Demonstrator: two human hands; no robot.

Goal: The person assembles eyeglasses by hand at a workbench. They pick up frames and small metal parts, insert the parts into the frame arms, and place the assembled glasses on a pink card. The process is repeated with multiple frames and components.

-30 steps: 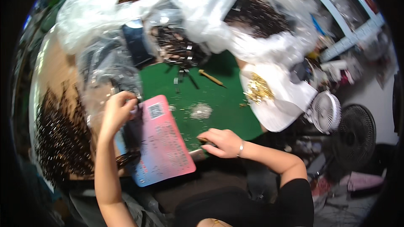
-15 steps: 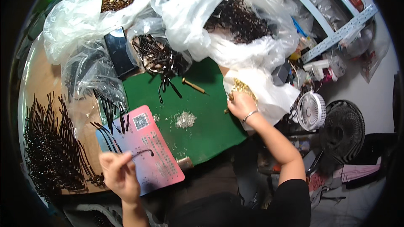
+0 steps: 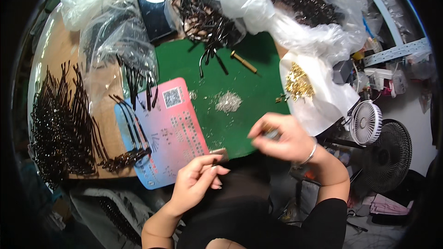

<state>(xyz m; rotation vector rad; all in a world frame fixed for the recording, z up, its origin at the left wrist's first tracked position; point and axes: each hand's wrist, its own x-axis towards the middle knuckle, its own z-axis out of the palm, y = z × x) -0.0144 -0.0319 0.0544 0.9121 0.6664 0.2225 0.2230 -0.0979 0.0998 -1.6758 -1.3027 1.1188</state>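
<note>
I look down from the wearer's head at two bare hands in front of a crowded bench (image 3: 67, 48). The left hand (image 3: 196, 177) is at the near corner of a pink-and-blue mat (image 3: 182, 120), thumb and forefinger nearly meeting on a small dark piece (image 3: 215, 162), mostly hidden. The right hand (image 3: 288, 138), wearing a bracelet, is raised near the edge of a green mat (image 3: 256, 106); its fingers curl around something brown and grey (image 3: 271, 133) that I cannot identify. Both hands are palm-inward, perhaps to keep small parts close to the body. Slender dark rods (image 3: 62, 129) lie massed at left, while silvery bits (image 3: 229, 102) form a central heap. Gold pieces (image 3: 299, 82) sit on white sheeting (image 3: 323, 103), probably so the kinds stay separate and easy to reach. A yellow-handled screwdriver (image 3: 244, 62) lies beyond.
</note>
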